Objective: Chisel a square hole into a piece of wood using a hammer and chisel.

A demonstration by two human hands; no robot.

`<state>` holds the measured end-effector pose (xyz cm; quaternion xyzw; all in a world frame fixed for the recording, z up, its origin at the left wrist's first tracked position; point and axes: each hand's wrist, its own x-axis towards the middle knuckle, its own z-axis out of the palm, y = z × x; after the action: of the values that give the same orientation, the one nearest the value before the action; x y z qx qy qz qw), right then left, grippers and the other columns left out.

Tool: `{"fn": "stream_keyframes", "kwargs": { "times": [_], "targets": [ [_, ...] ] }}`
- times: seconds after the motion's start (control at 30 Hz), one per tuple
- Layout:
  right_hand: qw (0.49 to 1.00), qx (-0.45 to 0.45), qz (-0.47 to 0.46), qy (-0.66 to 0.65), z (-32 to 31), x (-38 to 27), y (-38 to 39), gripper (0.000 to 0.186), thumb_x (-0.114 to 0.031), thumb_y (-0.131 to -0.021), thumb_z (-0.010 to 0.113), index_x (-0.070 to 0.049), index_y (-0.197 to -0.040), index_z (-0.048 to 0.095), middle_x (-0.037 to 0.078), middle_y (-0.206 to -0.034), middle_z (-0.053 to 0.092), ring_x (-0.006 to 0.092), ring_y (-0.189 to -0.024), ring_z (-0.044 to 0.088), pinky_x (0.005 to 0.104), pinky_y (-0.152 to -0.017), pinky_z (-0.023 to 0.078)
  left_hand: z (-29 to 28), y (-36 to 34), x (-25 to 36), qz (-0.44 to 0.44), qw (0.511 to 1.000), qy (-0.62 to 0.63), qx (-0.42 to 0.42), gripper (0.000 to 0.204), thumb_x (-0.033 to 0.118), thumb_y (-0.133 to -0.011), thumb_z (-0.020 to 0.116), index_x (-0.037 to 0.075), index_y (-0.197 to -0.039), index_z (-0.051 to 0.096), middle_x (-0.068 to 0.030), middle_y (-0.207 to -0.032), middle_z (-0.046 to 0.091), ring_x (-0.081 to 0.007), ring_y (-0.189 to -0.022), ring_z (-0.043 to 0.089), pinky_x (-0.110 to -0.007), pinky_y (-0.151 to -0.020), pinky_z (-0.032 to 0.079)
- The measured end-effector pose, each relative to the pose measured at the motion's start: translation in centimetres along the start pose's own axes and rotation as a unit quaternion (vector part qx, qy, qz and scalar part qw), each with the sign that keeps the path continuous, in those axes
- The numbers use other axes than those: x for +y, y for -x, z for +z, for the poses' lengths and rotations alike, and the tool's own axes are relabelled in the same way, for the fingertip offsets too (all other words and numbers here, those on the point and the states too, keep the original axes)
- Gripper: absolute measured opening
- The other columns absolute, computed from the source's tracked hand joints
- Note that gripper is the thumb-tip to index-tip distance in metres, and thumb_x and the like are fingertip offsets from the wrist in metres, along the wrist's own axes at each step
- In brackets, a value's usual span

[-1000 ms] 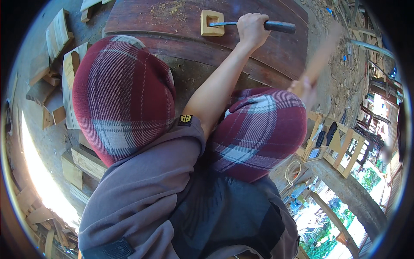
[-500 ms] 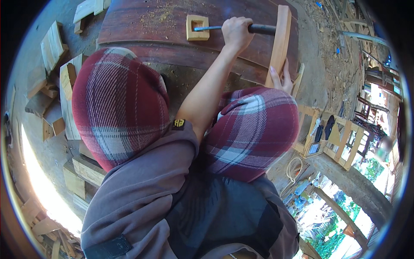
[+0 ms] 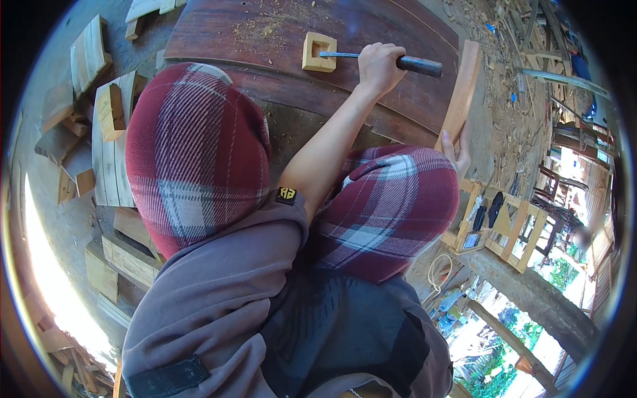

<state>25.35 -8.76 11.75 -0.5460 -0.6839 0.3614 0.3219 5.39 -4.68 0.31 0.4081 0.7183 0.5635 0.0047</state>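
Observation:
My left hand (image 3: 381,68) is wrapped round the shaft of a chisel (image 3: 421,66), just ahead of its dark handle. The chisel lies nearly level, its blade tip inside the square hollow of a small pale wooden block (image 3: 309,54). That block rests on a reddish-brown wooden board (image 3: 265,77). In my right hand (image 3: 458,156), partly hidden behind my knee, is the lower end of a wooden bar (image 3: 462,93). The bar stands tilted beyond the handle's butt, with a gap between them.
Wood shavings (image 3: 262,26) are scattered over the board. Planks and offcuts (image 3: 109,113) lie at the left on the floor. My knees, in plaid cloth (image 3: 199,146), flank my left arm. Wooden frames (image 3: 511,225) stand at the right, near a looped cord (image 3: 438,273).
The wooden bar has swung right, away from the butt of the chisel handle it overlapped before. My left hand still grips the chisel, and its tip remains in the hollow.

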Motion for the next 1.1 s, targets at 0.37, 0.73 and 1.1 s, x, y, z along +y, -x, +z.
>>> {"fn": "stream_keyframes", "kwargs": {
  "times": [0.37,0.73,1.1],
  "targets": [
    [0.992,-0.104,0.060,-0.046,-0.1,-1.3,1.6,0.062,-0.017,-0.091,0.067,0.000,-0.145,0.042,0.019,-0.128,0.060,0.0179,-0.102,0.065,0.0281,-0.083,0.052,-3.7,-4.4,2.3,-0.143,0.949,0.259,0.113,0.020,0.023,-0.074,0.075,0.005,-0.077,0.067,-0.0119,-0.070,0.067,-0.0310,-0.066,0.065,-0.038,-0.063,0.049],
    [0.972,-0.230,-0.043,0.007,-5.8,-7.0,-12.5,0.066,-0.015,-0.092,0.066,-0.010,-0.150,0.036,0.014,-0.131,0.058,0.0162,-0.109,0.061,0.0273,-0.094,0.047,-8.6,-8.8,-5.4,-0.173,0.950,0.250,0.071,0.028,0.027,-0.086,0.075,0.002,-0.084,0.064,0.0025,-0.065,0.051,-0.0077,-0.062,0.045,-0.029,-0.057,0.041],
    [0.921,-0.344,0.175,-0.047,3.3,7.3,-1.5,0.080,-0.021,-0.086,0.075,-0.013,-0.153,0.033,0.015,-0.135,0.055,0.0208,-0.112,0.060,0.0299,-0.099,0.045,-5.9,-6.0,-0.2,-0.335,0.933,0.103,0.081,0.032,0.035,-0.082,0.074,0.004,-0.088,0.068,-0.0156,-0.074,0.068,-0.0337,-0.074,0.069,-0.042,-0.066,0.050]
  ]
}}
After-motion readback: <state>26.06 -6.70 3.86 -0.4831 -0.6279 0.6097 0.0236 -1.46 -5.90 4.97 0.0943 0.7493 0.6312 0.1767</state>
